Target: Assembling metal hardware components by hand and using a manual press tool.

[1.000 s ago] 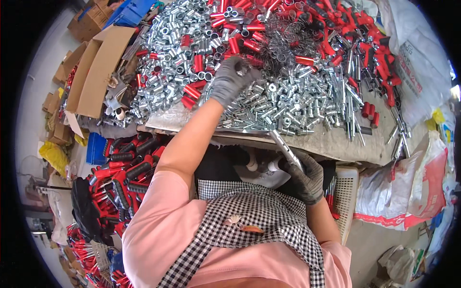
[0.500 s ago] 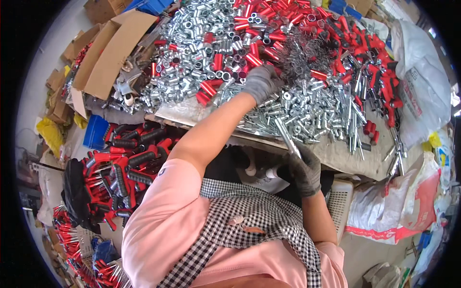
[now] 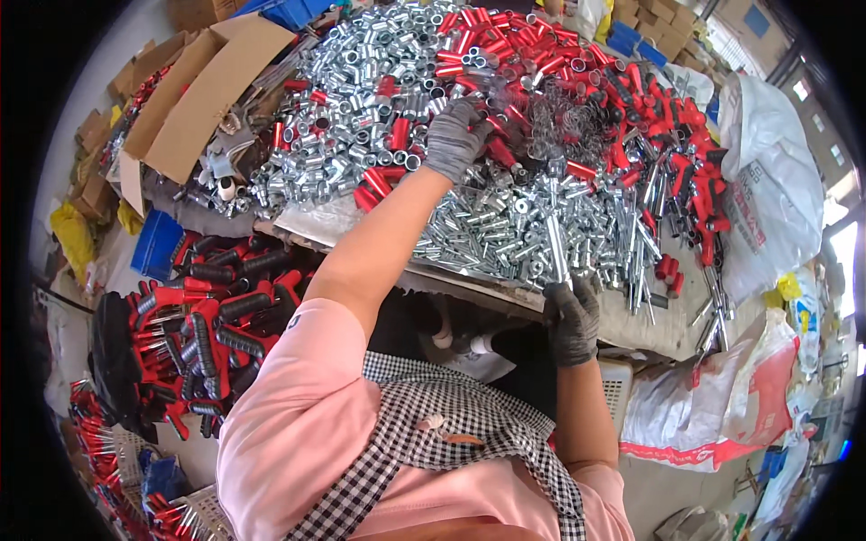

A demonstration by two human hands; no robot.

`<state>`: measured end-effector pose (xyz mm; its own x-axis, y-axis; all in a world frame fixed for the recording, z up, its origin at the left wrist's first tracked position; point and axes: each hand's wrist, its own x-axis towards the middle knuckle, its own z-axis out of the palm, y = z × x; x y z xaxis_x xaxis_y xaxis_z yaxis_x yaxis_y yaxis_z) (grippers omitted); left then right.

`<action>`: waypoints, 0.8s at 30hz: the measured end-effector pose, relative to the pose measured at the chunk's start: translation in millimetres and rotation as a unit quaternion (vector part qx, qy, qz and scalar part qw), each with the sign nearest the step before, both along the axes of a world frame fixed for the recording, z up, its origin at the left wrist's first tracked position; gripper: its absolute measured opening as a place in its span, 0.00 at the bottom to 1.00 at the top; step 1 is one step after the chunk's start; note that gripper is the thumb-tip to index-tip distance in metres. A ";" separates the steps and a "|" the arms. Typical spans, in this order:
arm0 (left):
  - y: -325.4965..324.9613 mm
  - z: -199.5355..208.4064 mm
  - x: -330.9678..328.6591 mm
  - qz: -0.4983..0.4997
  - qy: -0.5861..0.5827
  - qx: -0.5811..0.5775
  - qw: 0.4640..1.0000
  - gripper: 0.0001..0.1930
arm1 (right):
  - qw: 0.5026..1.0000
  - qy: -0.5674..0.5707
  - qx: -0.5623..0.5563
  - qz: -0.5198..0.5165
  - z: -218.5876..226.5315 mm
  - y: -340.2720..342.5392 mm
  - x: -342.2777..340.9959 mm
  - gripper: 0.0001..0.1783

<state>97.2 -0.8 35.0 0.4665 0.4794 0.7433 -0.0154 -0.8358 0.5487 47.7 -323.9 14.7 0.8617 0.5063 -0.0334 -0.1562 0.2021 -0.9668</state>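
Your gloved right hand grips a silver rod over the near edge of the counter. Well apart, your left hand is among red tubes, its grip impossible to tell.

Gloved hands apart, left foremost

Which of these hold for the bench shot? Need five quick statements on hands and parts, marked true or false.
1. The right hand holds a silver tube. True.
2. The left hand is bare. False: the left hand wears a grey striped glove.
3. The dark wire coils lie left of the left hand. False: the dark wire coils lie to its right.
4. The cardboard box is left of the silver parts pile. True.
5. The apron is plain red. False: the apron is black-and-white checked.
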 end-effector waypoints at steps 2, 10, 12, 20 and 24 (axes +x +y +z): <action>4.4 1.9 -5.0 0.026 -0.013 0.072 0.997 0.13 | 0.998 0.023 0.053 -0.012 -5.7 11.7 10.7 0.11; -4.4 -18.5 -5.6 -0.196 0.244 0.281 0.907 0.10 | 0.999 0.018 0.049 0.010 23.3 67.8 51.3 0.19; -14.4 -12.3 -2.7 -0.229 0.328 0.307 0.863 0.08 | 0.991 0.089 0.097 -0.007 36.2 73.7 55.6 0.15; -20.5 -5.5 -31.1 -0.179 0.277 0.398 0.856 0.11 | 0.991 0.103 0.084 -0.020 10.4 71.9 60.6 0.13; -35.3 2.0 -51.7 -0.263 0.370 0.322 0.831 0.20 | 0.992 0.103 0.064 -0.020 2.2 67.8 56.8 0.12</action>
